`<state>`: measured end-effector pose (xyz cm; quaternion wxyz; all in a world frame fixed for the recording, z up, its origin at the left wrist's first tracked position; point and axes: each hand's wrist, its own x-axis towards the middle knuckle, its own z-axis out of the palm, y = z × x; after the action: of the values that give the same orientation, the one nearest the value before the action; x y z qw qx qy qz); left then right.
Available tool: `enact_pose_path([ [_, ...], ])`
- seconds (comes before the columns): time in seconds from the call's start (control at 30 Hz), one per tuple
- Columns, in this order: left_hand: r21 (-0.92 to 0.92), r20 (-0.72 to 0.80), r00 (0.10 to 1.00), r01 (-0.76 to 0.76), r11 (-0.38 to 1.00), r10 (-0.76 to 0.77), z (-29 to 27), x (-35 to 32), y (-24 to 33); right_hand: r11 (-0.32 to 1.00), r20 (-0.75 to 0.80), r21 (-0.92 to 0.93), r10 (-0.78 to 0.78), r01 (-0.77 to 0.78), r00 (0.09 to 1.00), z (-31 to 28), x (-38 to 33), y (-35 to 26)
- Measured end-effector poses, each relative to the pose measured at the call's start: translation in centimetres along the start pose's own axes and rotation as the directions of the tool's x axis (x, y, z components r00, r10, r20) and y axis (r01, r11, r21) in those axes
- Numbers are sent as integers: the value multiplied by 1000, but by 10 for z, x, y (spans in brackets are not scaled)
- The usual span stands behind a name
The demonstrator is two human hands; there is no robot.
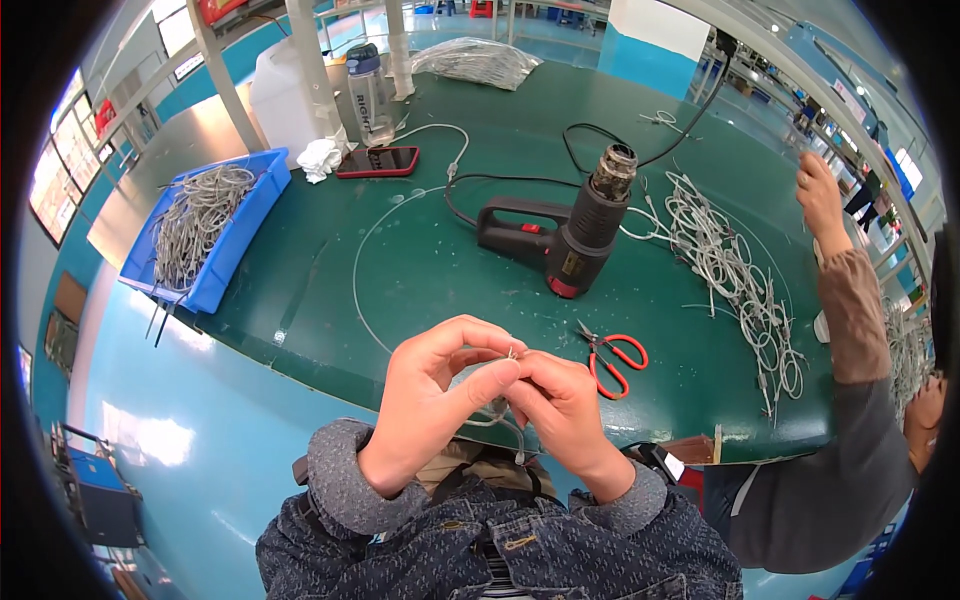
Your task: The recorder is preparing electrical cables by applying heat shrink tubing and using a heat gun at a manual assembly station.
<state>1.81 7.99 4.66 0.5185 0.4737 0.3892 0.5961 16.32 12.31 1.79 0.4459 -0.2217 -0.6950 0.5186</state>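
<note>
My left hand (428, 395) and my right hand (565, 410) meet at the table's near edge, fingertips pinched together. Between them sits the end of a thin grey cable, with fine bare wire strands (512, 353) poking up past the fingertips. Part of the grey cable (518, 440) hangs in a loop below my hands; the rest is partly hidden by my fingers. To the right of my right hand lie red-handled scissors (612, 368), blades apart. Beyond my hands a black heat gun (580, 240) stands nozzle up on the green table (440, 260).
On the left is a blue bin (228, 268) full of grey cables. Behind stand a red-edged phone (378, 162), crumpled tissue (320, 158), a bottle (370, 100) and a white jug (285, 95). Tangled cables (735, 275) lie right, near another person's arm (850, 310).
</note>
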Motion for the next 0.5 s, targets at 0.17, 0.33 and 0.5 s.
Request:
enact_pose_path([
  [0.17,-58,5,999,45,997,-45,9,-1,3,1000,-2,15,14,-14,1000,-4,-5,0],
  [0.33,-153,-11,990,138,979,-142,8,-5,-2,995,32,36,90,-91,995,-5,-9,1],
  [0.5,-287,26,986,166,943,-166,3,-8,-8,992,35,15,121,-121,992,-1,-11,2],
])
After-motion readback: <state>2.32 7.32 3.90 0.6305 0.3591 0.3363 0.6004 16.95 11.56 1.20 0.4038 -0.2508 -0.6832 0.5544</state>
